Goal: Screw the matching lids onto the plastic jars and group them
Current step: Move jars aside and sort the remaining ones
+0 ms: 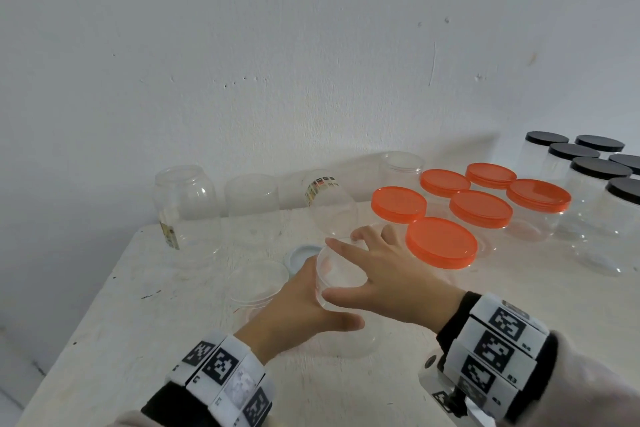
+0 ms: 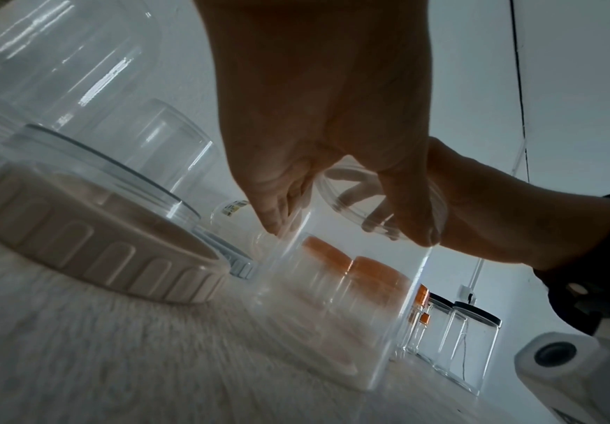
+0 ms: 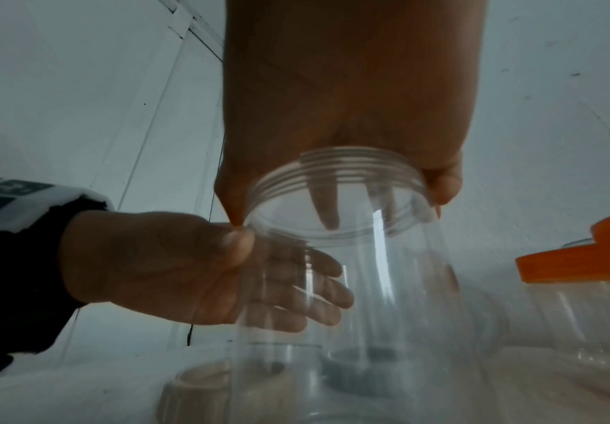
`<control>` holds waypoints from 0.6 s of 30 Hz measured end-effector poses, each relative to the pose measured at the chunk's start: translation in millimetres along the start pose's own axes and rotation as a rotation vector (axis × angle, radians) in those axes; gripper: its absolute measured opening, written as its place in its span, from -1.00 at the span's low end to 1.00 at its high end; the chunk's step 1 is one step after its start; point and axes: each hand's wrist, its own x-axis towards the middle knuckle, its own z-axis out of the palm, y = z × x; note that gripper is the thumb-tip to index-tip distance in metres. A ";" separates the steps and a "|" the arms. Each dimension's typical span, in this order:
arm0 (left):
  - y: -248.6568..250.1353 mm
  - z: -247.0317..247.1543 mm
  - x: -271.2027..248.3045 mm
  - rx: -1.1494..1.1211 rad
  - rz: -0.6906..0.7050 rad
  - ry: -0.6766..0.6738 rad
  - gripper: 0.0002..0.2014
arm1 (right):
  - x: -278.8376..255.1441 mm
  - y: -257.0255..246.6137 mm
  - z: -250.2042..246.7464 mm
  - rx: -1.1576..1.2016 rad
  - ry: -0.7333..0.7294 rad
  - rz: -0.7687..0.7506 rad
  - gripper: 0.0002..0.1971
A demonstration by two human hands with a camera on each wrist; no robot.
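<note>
Near the lower middle of the head view we hold a clear jar [image 1: 341, 305] upright on the white table [image 1: 114, 295], with both hands on it. Our left hand [image 1: 298, 308] wraps the jar's body from the left: the right wrist view shows its thumb [image 3: 236, 243] pressed on the near wall just under the threaded neck, and its four fingers [image 3: 310, 289] curled round the far side, seen through the plastic. Our right hand [image 1: 388, 274] sits over the jar's mouth with its fingers spread and bent, the tips gripping a clear lid [image 1: 337, 269] round its rim. In the right wrist view the threads of the neck [image 3: 336, 169] show through under the palm.

How far the lid is seated on the threads we cannot tell; clear plastic on clear plastic blurs the edge in every view. The jar's base is smeared with motion in the left wrist view.

At the left of the hands lie a clear lid on a pale ribbed lid [image 2: 114, 252], and a pale blue lid [image 1: 301, 251] half hidden behind the jar. Open clear jars [image 1: 252, 208] stand toward the upper left of the table. Orange-lidded jars [image 1: 441, 243] cluster at centre right, and black-lidded jars [image 1: 601, 168] are cut off by the right edge.
</note>
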 end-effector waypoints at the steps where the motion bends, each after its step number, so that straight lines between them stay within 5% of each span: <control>1: -0.3 -0.2 0.1 0.004 0.003 -0.002 0.04 | -0.9 -1.0 1.4 -0.002 0.015 0.009 -0.17; 10: -10.3 -1.4 6.3 0.067 0.031 -0.029 -0.04 | -3.3 -1.7 6.4 0.013 0.029 0.046 -0.06; 18: -29.2 -48.8 19.6 0.435 -0.119 -0.093 -0.05 | -4.3 1.8 9.5 0.044 -0.004 0.036 -0.14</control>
